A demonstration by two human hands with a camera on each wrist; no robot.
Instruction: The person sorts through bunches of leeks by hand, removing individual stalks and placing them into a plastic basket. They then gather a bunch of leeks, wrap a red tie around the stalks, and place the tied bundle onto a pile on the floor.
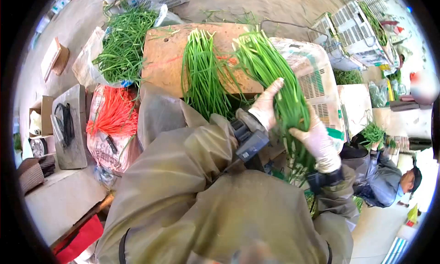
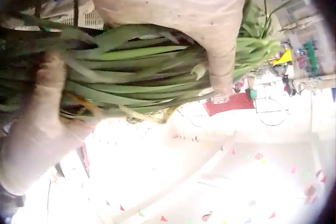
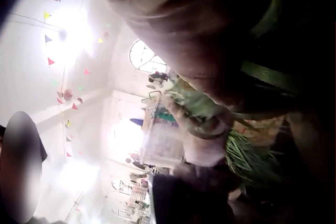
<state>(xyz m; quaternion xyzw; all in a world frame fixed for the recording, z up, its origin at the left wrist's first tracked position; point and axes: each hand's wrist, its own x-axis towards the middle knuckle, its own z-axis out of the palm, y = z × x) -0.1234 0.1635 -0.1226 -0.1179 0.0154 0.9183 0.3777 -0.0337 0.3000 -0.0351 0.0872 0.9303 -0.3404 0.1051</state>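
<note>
A long bunch of garlic chives [image 1: 275, 64] slants over the board's right edge, pale cut ends pointing up and away. My left hand [image 1: 266, 107], in a thin whitish glove, grips its middle from the left. Lower down, my right hand [image 1: 319, 142] holds the leafy end, thumb across the front. In the left wrist view the left hand [image 2: 173, 8] wraps over the chives [image 2: 142, 71]. The right wrist view is dark, with the right hand [image 3: 184, 29] large at its top. A second bunch of chives [image 1: 204, 71] lies on the wooden board [image 1: 160, 48] to the left.
Loose greens [image 1: 126, 44] fill a bag at the board's left. Below them, red ties [image 1: 114, 110] lie on a printed sack [image 1: 112, 149]. A white crate [image 1: 316, 89] stands at the right, stacked crates [image 1: 353, 32] beyond. Another person [image 1: 382, 177] sits far right.
</note>
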